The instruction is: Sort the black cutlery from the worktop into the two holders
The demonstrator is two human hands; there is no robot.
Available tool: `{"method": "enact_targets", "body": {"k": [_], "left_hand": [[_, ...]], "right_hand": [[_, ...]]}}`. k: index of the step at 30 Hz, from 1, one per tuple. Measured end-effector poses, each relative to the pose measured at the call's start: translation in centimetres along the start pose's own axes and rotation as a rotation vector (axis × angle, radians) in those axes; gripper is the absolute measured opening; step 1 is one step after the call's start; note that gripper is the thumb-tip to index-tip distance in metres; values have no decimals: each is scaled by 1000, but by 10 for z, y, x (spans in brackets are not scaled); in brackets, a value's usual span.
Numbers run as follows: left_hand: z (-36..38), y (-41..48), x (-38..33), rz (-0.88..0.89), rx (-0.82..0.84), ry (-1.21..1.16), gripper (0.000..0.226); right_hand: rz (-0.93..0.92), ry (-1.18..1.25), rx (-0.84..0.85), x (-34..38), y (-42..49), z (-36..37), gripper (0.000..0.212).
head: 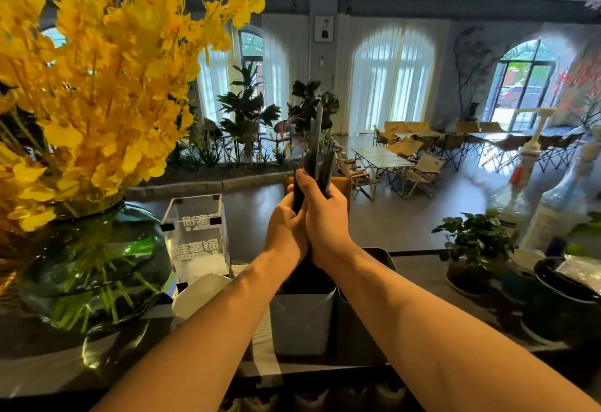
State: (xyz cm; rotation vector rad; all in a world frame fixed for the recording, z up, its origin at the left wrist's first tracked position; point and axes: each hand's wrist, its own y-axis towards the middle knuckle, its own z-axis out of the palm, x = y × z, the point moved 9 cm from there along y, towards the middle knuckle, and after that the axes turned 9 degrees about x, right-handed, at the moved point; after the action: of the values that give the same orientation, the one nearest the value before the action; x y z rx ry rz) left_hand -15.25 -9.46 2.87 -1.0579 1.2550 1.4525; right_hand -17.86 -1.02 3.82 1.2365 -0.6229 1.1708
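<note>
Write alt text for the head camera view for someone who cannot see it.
The left hand and right hand grip an upright bundle of black cutlery over a pale grey holder, with a darker holder to its right. A green vase of yellow flowers stands at left.

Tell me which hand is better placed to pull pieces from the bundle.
Likely the right hand: it grips the cutlery higher, nearer the free ends; the left hand grips lower, above the pale holder.
</note>
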Motion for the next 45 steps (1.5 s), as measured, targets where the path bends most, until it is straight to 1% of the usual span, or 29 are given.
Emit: {"method": "enact_targets", "body": {"k": [1, 2, 4, 5, 6, 7, 8, 10, 12, 14, 16, 18, 21, 23, 25, 27, 29, 33, 36, 37, 39, 41, 43, 45], "left_hand": [[2, 3, 7, -23, 9, -146, 29], [6, 1, 12, -55, 16, -310, 30], [9, -3, 19, -110, 17, -471, 37], [9, -6, 21, -118, 18, -470, 39], [7, -11, 20, -122, 8, -411, 39], [6, -14, 19, -103, 21, -345, 38], [3, -18, 16, -94, 0, -252, 36], [1, -20, 15, -38, 1, -97, 33], [2, -21, 14, -12, 5, -54, 34], [2, -21, 11, 10, 9, -3, 37], [2, -23, 11, 7, 15, 25, 44], [1, -26, 10, 2, 6, 42, 51], [-4, -25, 7, 7, -43, 103, 57], [-11, -26, -1, 33, -94, 173, 57], [-18, -27, -8, 67, -132, 221, 54], [-24, -28, -8, 62, -155, 204, 51], [-25, -27, -8, 70, -139, 161, 49], [-23, -30, -12, 96, -134, 299, 38], [-24, -33, -7, 71, -123, 389, 33], [-25, -32, -4, 53, -125, 420, 29], [-28, -32, 0, 38, -124, 451, 22], [-29, -33, 2, 52, -113, 472, 29], [-31, -36, 2, 61, -138, 429, 31], [-35, -38, -1, 82, -197, 349, 28]], "right_hand": [[15, 6, -3, -5, 0, 3, 13], [28, 3, -8, -9, -2, 5, 17], [58, 25, 0, -16, -7, 10, 38], [72, 27, 17, -17, -9, 9, 44], [75, 20, 20, -16, -11, 6, 37], [78, 24, 18, -15, -13, 0, 25], [74, 21, 37, -11, -16, -3, 21], [81, 38, 54, -5, -20, -7, 27], [92, 27, 37, -3, -22, -6, 32], [136, 9, 20, -7, -23, -6, 44], [132, 33, 20, -4, -25, -8, 54], [125, 51, 35, -3, -26, -7, 58], [111, 57, 69, 0, -25, -4, 64], [104, 42, 86, 3, -25, -5, 78], [130, 17, 84, 4, -25, -8, 84], [168, -2, 81, 2, -25, -10, 81], [202, -48, 65, 0, -24, -10, 70], [242, -178, 43, -6, -21, -9, 50], [258, -270, 82, -10, -20, -11, 31], [277, -298, 103, -12, -21, -11, 28], [310, -335, 142, -13, -22, -10, 30], [307, -314, 153, -6, -25, -9, 28], [241, -291, 145, 4, -26, -8, 26], [160, -420, 176, 8, -24, -6, 32]]}}
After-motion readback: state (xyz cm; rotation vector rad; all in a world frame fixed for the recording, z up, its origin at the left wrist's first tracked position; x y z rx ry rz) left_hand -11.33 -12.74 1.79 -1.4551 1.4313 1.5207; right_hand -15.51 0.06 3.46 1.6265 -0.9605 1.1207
